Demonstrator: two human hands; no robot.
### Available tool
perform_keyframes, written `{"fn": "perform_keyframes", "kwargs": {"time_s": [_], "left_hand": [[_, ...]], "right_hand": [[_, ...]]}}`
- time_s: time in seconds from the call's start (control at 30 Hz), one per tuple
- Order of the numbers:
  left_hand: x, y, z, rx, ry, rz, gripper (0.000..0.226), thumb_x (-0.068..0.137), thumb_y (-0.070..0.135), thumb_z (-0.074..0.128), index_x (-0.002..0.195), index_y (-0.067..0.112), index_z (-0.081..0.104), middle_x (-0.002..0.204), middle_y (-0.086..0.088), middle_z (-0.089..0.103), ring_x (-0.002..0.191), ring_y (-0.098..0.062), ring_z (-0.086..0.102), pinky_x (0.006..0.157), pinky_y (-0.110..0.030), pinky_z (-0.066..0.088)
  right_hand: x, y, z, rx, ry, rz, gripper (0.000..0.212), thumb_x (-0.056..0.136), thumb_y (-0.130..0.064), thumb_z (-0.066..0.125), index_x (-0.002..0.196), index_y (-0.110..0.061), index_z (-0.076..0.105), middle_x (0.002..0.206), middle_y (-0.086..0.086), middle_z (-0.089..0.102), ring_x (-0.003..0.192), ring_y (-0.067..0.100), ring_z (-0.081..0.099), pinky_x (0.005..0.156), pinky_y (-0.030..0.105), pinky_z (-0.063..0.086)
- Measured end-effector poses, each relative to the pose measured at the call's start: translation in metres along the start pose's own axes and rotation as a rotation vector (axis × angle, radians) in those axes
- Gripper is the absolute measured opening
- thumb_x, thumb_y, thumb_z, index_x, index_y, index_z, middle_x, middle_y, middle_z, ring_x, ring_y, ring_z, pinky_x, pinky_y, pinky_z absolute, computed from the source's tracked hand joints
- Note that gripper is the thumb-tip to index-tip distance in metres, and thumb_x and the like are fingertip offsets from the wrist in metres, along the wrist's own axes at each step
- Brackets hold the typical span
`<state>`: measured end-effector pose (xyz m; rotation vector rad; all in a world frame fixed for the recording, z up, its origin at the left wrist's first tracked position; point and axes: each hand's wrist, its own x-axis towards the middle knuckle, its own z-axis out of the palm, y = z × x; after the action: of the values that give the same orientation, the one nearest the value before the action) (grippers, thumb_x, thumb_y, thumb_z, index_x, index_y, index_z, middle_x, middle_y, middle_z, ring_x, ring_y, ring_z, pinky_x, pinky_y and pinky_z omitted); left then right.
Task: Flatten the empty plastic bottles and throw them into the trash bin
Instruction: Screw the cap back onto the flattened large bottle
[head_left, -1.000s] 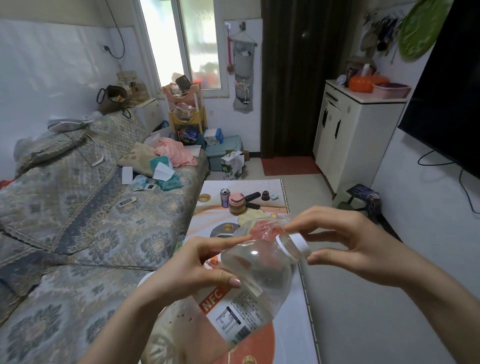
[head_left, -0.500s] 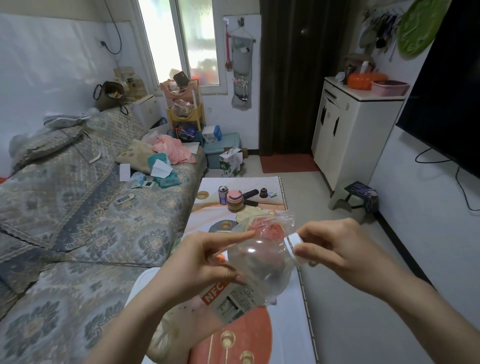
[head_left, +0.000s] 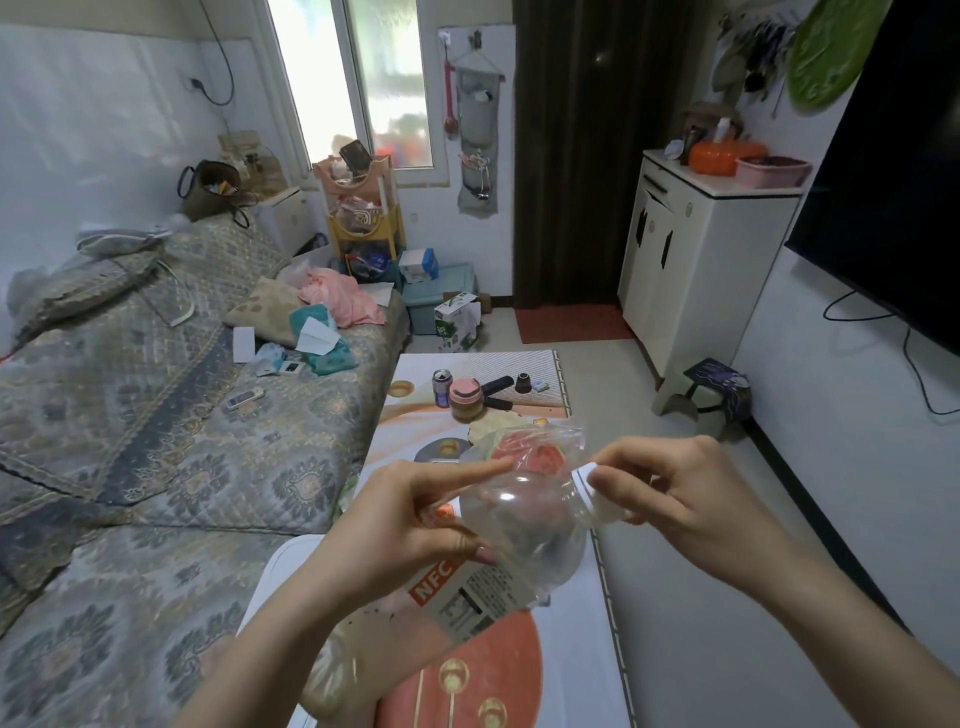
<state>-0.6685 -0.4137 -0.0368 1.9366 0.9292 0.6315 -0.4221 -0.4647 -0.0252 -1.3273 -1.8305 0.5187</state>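
Both of your hands are on one clear plastic bottle (head_left: 519, 525), held in the air above the near end of the low table (head_left: 582, 654). Your left hand (head_left: 410, 525) wraps the bottle's upper body from the left, thumb pressed against the near side just above the orange "NFC" label (head_left: 467, 592) and index finger stretched along the far side of the rounded shoulder. Your right hand (head_left: 691, 499) closes its fingertips (head_left: 605, 475) around the white cap (head_left: 589, 480) at the neck, thumb and first fingers pinched on it, the other fingers curled in loosely. The bottle lies tilted, neck pointing up and to the right, base down toward your left forearm, and it looks empty and still round, not flattened. Farther along the table stand a drink can (head_left: 442, 387), a pink-lidded jar (head_left: 465, 397) just to its right and a crumpled clear bag (head_left: 540, 447) right behind the bottle. To the left runs a patterned sofa (head_left: 156, 415); a white cabinet (head_left: 696, 270) stands far right.
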Motion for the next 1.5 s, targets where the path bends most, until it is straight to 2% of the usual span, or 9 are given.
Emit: {"fn": "perform_keyframes", "kwargs": {"time_s": [0.17, 0.37, 0.53, 0.73, 0.9, 1.07, 1.2, 1.4, 1.5], "left_hand": [[-0.001, -0.001, -0.005, -0.001, -0.021, -0.022, 0.072, 0.068, 0.004, 0.082, 0.112, 0.056, 0.060, 0.104, 0.023, 0.072, 0.085, -0.023, 0.073, 0.077, -0.040, 0.060], [-0.004, -0.003, -0.003, 0.001, -0.009, -0.003, 0.072, 0.066, 0.006, 0.083, 0.109, 0.059, 0.060, 0.102, 0.015, 0.075, 0.060, -0.002, 0.060, 0.070, -0.034, 0.060], [-0.007, -0.008, -0.003, 0.242, 0.115, 0.040, 0.071, 0.062, 0.025, 0.086, 0.109, 0.067, 0.053, 0.048, 0.008, 0.051, 0.051, -0.001, 0.039, 0.057, -0.030, 0.044], [-0.011, -0.012, -0.003, 0.196, 0.058, 0.018, 0.068, 0.064, 0.017, 0.086, 0.115, 0.052, 0.058, 0.058, 0.022, 0.066, 0.047, 0.008, 0.045, 0.052, -0.010, 0.036], [-0.016, -0.020, -0.003, 0.078, 0.065, 0.013, 0.066, 0.066, -0.001, 0.081, 0.120, 0.033, 0.063, 0.059, 0.030, 0.064, 0.041, 0.014, 0.043, 0.050, 0.000, 0.034], [-0.025, -0.020, 0.004, 0.283, 0.246, 0.029, 0.072, 0.062, 0.014, 0.087, 0.114, 0.055, 0.059, 0.060, 0.031, 0.062, 0.051, 0.015, 0.051, 0.052, -0.018, 0.040], [-0.030, -0.018, 0.012, 0.512, 0.387, 0.075, 0.070, 0.058, 0.026, 0.089, 0.116, 0.051, 0.059, 0.064, 0.018, 0.062, 0.066, -0.009, 0.053, 0.053, -0.026, 0.045], [-0.035, -0.032, 0.022, 0.703, 0.482, 0.126, 0.067, 0.053, 0.026, 0.091, 0.114, 0.038, 0.067, 0.097, 0.015, 0.075, 0.062, -0.014, 0.069, 0.046, -0.027, 0.053], [-0.032, -0.045, 0.027, 0.501, 0.487, 0.012, 0.073, 0.059, 0.022, 0.088, 0.117, 0.054, 0.056, 0.072, 0.014, 0.072, 0.059, -0.010, 0.062, 0.054, -0.032, 0.053]], "right_hand": [[-0.001, 0.008, -0.008, 0.071, -0.204, 0.043, 0.046, 0.074, -0.055, 0.066, 0.117, -0.039, 0.059, 0.103, -0.016, 0.068, 0.088, 0.003, 0.065, 0.067, 0.015, 0.052], [0.001, 0.004, -0.012, 0.045, -0.250, -0.041, 0.040, 0.078, -0.011, 0.073, 0.112, -0.031, 0.065, 0.104, -0.030, 0.063, 0.091, 0.009, 0.064, 0.076, 0.019, 0.055], [-0.010, 0.015, 0.015, -0.127, -0.146, -0.069, 0.019, 0.089, -0.022, 0.060, 0.109, -0.020, 0.060, 0.093, -0.011, 0.062, 0.084, 0.009, 0.059, 0.073, 0.017, 0.047], [-0.014, 0.017, 0.029, 0.032, -0.175, -0.027, 0.040, 0.091, -0.054, 0.039, 0.119, -0.027, 0.050, 0.103, -0.005, 0.061, 0.092, 0.011, 0.059, 0.079, 0.026, 0.051], [-0.007, 0.014, 0.030, -0.121, -0.193, -0.159, 0.036, 0.091, -0.041, 0.043, 0.123, -0.024, 0.048, 0.104, -0.004, 0.055, 0.092, 0.013, 0.055, 0.082, 0.033, 0.049], [-0.009, 0.017, 0.045, -0.086, -0.119, -0.103, 0.027, 0.091, -0.036, 0.044, 0.115, -0.025, 0.051, 0.097, -0.017, 0.054, 0.086, 0.000, 0.051, 0.073, 0.013, 0.040], [-0.010, 0.016, 0.058, 0.057, -0.059, -0.001, 0.029, 0.090, -0.041, 0.043, 0.107, -0.021, 0.055, 0.096, -0.003, 0.063, 0.086, 0.013, 0.058, 0.074, 0.025, 0.045], [-0.009, 0.021, 0.077, 0.097, -0.051, 0.087, 0.013, 0.094, -0.027, 0.047, 0.103, -0.021, 0.054, 0.086, -0.001, 0.062, 0.077, 0.018, 0.057, 0.068, 0.027, 0.044], [-0.004, 0.022, 0.084, 0.176, -0.021, 0.154, 0.012, 0.093, -0.028, 0.050, 0.101, -0.022, 0.057, 0.087, 0.004, 0.066, 0.076, 0.017, 0.059, 0.065, 0.023, 0.045]]}}
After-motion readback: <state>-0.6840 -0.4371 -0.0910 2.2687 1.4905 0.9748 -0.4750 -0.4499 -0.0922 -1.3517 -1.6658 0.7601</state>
